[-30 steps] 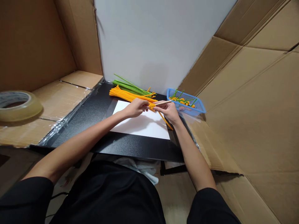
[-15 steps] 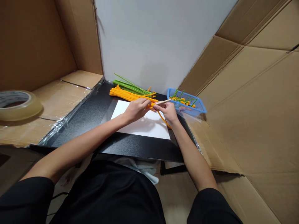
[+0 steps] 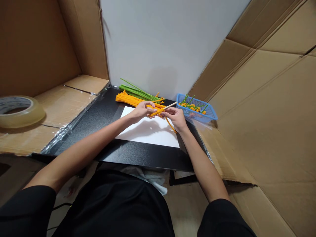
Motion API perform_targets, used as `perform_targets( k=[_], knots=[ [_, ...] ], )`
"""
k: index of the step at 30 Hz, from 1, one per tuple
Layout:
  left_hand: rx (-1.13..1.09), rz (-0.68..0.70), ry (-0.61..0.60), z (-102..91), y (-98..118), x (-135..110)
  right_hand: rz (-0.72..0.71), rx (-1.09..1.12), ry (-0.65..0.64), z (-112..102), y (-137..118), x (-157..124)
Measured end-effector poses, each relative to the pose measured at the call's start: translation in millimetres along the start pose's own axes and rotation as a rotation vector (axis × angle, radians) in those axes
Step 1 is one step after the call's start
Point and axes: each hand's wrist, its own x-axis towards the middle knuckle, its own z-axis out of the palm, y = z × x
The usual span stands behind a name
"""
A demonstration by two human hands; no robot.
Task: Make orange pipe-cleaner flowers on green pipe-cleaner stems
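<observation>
Over the white sheet [image 3: 158, 139], your left hand [image 3: 144, 111] and right hand [image 3: 175, 118] pinch the orange strand [image 3: 157, 112] coiled around the stick [image 3: 171, 105], likely keeping turns snug. Orange bundle [image 3: 130, 99] beyond sheet, presumably for easy reach.

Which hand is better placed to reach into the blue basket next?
Probably the right hand: it is nearer the blue basket, which stands on that side. The left hand is farther off. Both seem to hold the orange wrap, so the right would need freeing first.
</observation>
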Motion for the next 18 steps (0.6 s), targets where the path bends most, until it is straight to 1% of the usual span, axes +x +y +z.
perform_targets(
  k=[2, 4, 6, 8, 10, 11, 14, 15, 16, 18],
  knots=[
    [-0.072, -0.042, -0.035, -2.1, 1.4, -0.6, 0.021, 0.038, -0.01, 0.1, 0.3, 0.4],
    [-0.09, -0.084, -0.077, -4.3, 3.0, -0.7, 0.031, 0.07, -0.006, -0.7, 1.1, 1.3],
    [-0.051, -0.093, -0.094, -5.8, 4.4, -0.1, 0.037, 0.091, 0.012, -1.6, 2.3, 2.1],
    [0.044, -0.045, -0.062, -5.3, 5.3, 0.2, 0.047, 0.107, 0.032, -2.1, 3.7, 2.6],
    [0.226, 0.062, -0.012, -2.2, 5.1, -1.4, 0.053, 0.121, 0.049, -1.4, 4.8, 2.5],
    [0.357, 0.149, 0.016, 0.2, 4.5, -3.0, 0.058, 0.126, 0.057, -0.7, 5.2, 2.3],
    [0.842, 0.464, 0.115, 8.4, 0.4, -9.7, 0.073, 0.126, 0.067, 3.3, 5.6, 1.2],
    [0.98, 0.541, 0.156, 10.6, -1.3, -11.7, 0.076, 0.118, 0.064, 4.9, 5.3, 0.7],
    [1.085, 0.585, 0.192, 12.5, -3.0, -13.2, 0.074, 0.107, 0.059, 6.5, 4.9, 0.1],
    [1.188, 0.597, 0.259, 14.6, -5.9, -14.8, 0.06, 0.093, 0.048, 9.5, 3.3, -1.3]
  ],
)
